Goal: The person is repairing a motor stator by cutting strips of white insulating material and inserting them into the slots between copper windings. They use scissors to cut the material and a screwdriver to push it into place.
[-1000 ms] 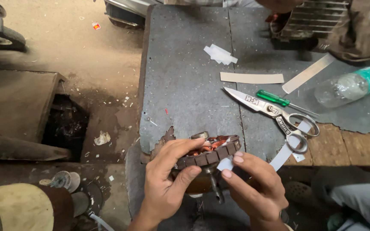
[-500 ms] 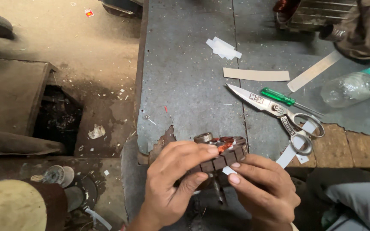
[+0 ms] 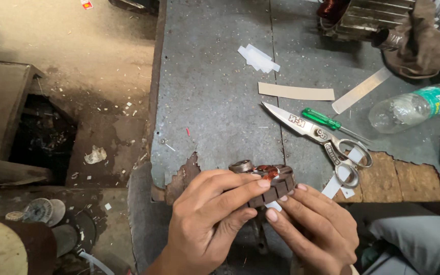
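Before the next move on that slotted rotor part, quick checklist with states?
1. Left hand gripping the rotor part: ok.
2. Right hand fingertips at the white slip under the part: ok.
3. Slip seated in a slot: cannot tell, fingers hide it.
4. Scissors within reach on the table, blades shut: ok.
5. Spare paper strip on hand: ok.
6. Copper winding undamaged: cannot tell.

A small dark-brown slotted metal motor core [image 3: 271, 184], round and ribbed with blocky teeth along its edge, was held just above the near edge of the grey metal-topped workbench [image 3: 215, 102]. Reddish copper winding showed at its top, a dull metal ring sat at its left end, and it lay tilted, partly hidden by fingers.
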